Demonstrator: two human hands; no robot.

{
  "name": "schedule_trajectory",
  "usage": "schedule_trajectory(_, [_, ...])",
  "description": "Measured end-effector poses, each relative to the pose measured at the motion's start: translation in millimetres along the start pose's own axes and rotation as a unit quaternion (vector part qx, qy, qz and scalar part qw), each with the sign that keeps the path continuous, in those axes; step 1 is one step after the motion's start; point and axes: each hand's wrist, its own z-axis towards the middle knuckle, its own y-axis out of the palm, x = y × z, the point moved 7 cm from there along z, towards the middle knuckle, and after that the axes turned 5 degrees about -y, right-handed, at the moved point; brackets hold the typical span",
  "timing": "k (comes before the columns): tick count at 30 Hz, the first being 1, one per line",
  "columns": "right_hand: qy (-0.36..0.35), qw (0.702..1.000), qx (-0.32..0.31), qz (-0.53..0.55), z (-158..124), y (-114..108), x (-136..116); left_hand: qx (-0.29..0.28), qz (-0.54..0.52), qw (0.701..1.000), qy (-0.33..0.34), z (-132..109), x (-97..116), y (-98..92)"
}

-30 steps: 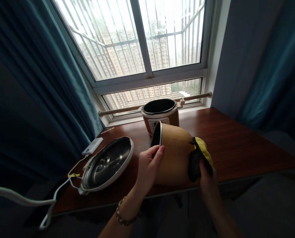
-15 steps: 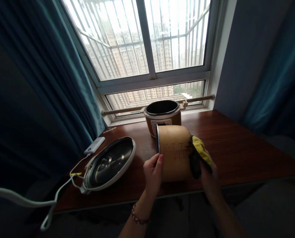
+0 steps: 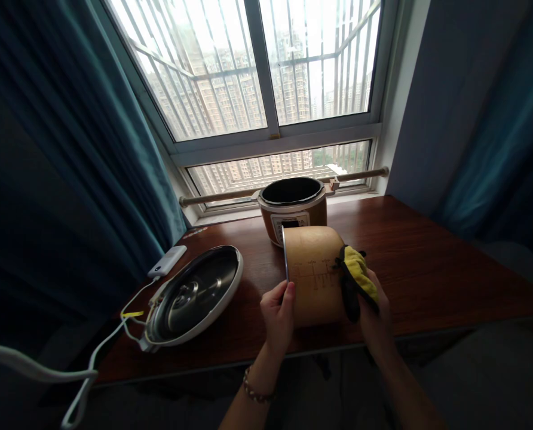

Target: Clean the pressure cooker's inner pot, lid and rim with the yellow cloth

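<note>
A golden inner pot [image 3: 315,275] with printed level marks lies on its side over the table's front part, its rim facing left. My left hand [image 3: 278,310] pinches that rim, thumb on the outside. In my right hand [image 3: 376,316] is a yellow and black cleaning cloth [image 3: 360,275], pressed against the pot's base at the right. Part of my right hand's fingers is hidden behind the cloth. Behind the pot stands the pressure cooker body [image 3: 293,209], upright and without a lid, with its control panel facing me.
To the left, the cooker's lid [image 3: 204,292] lies with its dark inner side up. Beyond it are a white power strip [image 3: 170,261] and a white cable [image 3: 100,352]. The brown table [image 3: 410,257] ends at a window [image 3: 270,143] with a rail.
The cloth has shifted slightly and turned against the pot's base with my right hand. My left hand keeps its hold on the rim. The view has moved a little.
</note>
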Motion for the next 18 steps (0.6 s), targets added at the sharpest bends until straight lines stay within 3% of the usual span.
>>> schedule_trajectory(8, [-0.023,0.999,-0.007,-0.044,0.1,3.4,0.2,0.010,-0.007,1.000,-0.002,2.4,1.7,-1.0])
schedule_trajectory(14, [-0.150,0.968,-0.066,-0.190,-16.4,32.4,-42.6,0.005,-0.045,0.999,-0.026,-7.4,-1.3,0.4])
schedule_trajectory(18, [-0.202,0.948,-0.155,-0.192,-28.9,64.6,-73.9,-0.023,-0.080,0.996,-0.019,-17.2,1.5,4.1])
